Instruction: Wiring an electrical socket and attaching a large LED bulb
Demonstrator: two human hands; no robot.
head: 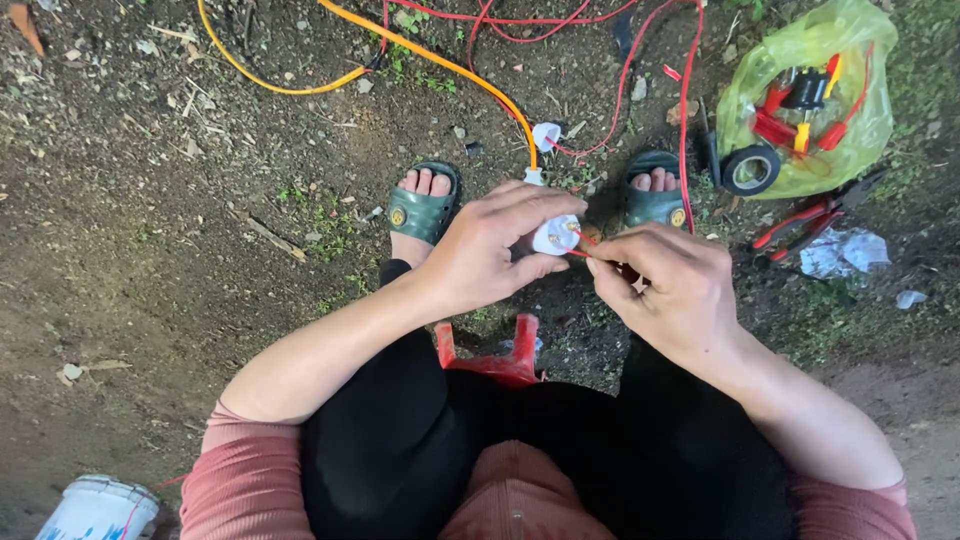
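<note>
- The left hand [492, 250] is curled around a small white plastic fitting [556, 236], thumb beneath and fingers over the top, clamped on it between the knees, above the dirt.
- The right hand [668, 285] has its fingertips pinched together on a thin red wire [581, 240] right at the fitting's edge; the other fingers are folded into the palm.
- An orange cable [455, 70] runs down from the top of the view to the fitting's upper end.
- Most of the fitting is covered by the left fingers, so where exactly the wire meets it is hard to make out; it seems to touch the side facing the right hand.
- A red stool [500, 355] shows only partly between the legs.
- To the right lie a green plastic bag [860, 130] holding tools, a roll of black tape [750, 170] and red-handled pliers [805, 220].
- A white bucket [100, 510] is cut off at the lower left corner.
</note>
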